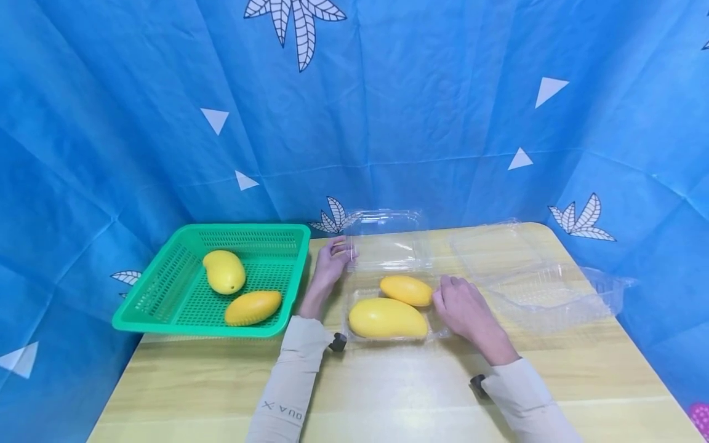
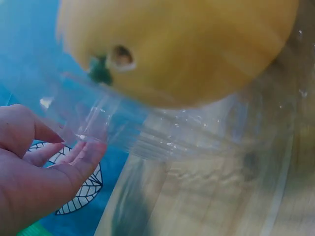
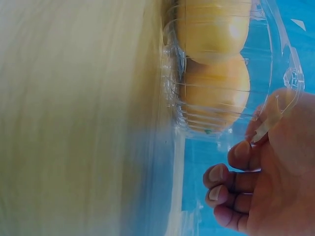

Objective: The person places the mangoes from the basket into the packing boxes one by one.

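Observation:
A clear plastic clamshell box (image 1: 437, 333) stands on the table, its lid (image 1: 388, 246) hinged open toward the back. Two yellow mangoes lie in its base: a larger mango (image 1: 388, 318) in front and a smaller mango (image 1: 406, 290) behind. My left hand (image 1: 331, 261) pinches the lid's left edge, thumb and fingertips (image 2: 96, 150) at the plastic in the left wrist view. At the base's right side, my right hand (image 1: 464, 307) holds the rim between thumb and forefinger; its other fingers (image 3: 216, 174) are curled in the right wrist view.
Left of the box, a green plastic basket (image 1: 301, 271) holds a pale yellow mango (image 1: 224, 272) and a deeper yellow mango (image 1: 253, 308). Another open clear box (image 1: 604, 301) lies at the right of the wooden table (image 1: 399, 394). A blue patterned curtain (image 1: 388, 111) surrounds the back and sides.

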`<action>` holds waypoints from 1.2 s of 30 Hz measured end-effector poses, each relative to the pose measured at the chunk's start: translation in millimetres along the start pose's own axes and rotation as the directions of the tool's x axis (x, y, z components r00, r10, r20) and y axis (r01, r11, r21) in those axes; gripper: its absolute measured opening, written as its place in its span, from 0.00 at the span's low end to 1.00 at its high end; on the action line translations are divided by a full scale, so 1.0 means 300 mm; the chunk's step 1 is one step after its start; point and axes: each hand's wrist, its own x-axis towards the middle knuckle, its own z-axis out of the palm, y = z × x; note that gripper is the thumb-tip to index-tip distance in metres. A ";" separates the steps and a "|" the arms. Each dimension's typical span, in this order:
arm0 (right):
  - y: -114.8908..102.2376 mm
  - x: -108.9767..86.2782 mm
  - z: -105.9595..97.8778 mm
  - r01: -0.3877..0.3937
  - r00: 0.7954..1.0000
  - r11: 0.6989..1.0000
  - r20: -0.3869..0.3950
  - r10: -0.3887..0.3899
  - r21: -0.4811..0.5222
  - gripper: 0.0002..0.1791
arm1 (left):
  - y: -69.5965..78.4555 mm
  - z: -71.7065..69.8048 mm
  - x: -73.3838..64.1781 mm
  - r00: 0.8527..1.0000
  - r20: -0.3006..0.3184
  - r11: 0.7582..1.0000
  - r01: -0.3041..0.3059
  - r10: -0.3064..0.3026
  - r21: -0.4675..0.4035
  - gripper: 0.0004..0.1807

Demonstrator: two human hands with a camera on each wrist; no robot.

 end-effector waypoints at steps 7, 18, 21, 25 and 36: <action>-0.003 0.008 -0.006 -0.010 1.000 1.000 0.007 0.010 -0.011 0.12 | 0.020 0.005 -0.007 0.994 -0.005 0.989 -0.105 0.105 -0.101 0.30; 0.011 0.021 -0.007 -0.026 0.999 0.999 0.028 0.025 0.034 0.13 | 0.074 0.016 -0.044 0.980 -0.046 0.981 -0.194 0.195 0.010 0.28; 0.014 0.029 -0.006 -0.033 0.999 0.998 0.032 0.031 0.047 0.13 | 0.085 0.021 -0.055 0.973 -0.065 0.975 -0.220 0.222 0.042 0.26; 0.017 0.047 -0.006 -0.037 0.999 0.997 0.033 0.035 0.066 0.13 | 0.102 0.031 -0.065 0.959 -0.095 0.961 -0.256 0.266 0.106 0.24; 0.014 0.081 -0.002 -0.056 0.998 0.994 0.039 0.052 0.094 0.14 | 0.130 0.034 -0.094 0.945 -0.099 0.944 -0.297 0.312 0.143 0.17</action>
